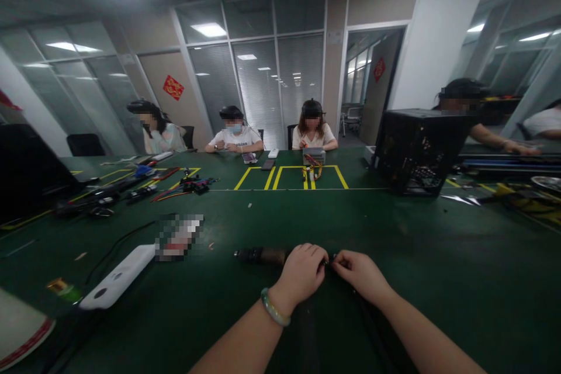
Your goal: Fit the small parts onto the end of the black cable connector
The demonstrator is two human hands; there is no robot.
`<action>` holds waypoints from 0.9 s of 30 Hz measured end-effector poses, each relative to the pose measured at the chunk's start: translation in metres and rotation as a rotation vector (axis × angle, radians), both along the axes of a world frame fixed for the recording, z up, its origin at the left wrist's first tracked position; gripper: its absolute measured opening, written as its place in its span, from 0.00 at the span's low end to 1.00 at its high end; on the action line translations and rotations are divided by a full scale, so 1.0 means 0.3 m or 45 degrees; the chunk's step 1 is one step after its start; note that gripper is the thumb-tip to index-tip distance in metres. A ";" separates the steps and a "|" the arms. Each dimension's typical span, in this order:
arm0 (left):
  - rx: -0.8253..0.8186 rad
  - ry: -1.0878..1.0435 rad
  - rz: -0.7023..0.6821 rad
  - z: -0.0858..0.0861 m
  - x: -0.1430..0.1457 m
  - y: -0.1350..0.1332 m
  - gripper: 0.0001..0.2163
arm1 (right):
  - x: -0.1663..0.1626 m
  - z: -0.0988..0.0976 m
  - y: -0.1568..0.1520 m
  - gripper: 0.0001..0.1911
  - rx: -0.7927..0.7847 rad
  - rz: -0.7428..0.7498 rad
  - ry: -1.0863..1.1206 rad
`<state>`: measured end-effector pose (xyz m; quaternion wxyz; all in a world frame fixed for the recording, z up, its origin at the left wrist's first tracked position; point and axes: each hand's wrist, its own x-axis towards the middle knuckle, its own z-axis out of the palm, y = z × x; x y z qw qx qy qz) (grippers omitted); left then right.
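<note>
**Both hands pinched together at mid-table, workpiece mostly covered**

Left hand and right hand were nearly touching, fingers curled closed on a dark bit too small to identify. Dark tube lay on the table just left of the left hand, its right end hidden behind it. Dark strap or cable below the right hand: blurred. Cup cut off at left edge.

Room: green tabletop stretched right of the hands and ahead to the yellow tape.

Obstacles: power strip and bottle left, computer case ahead-right, wires ahead-left.
</note>
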<state>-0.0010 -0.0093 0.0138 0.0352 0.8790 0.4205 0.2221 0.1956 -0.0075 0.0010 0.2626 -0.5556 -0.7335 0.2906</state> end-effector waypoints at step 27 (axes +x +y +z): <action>0.073 -0.003 0.019 -0.011 -0.018 -0.018 0.11 | 0.003 0.003 -0.013 0.09 0.017 -0.041 -0.080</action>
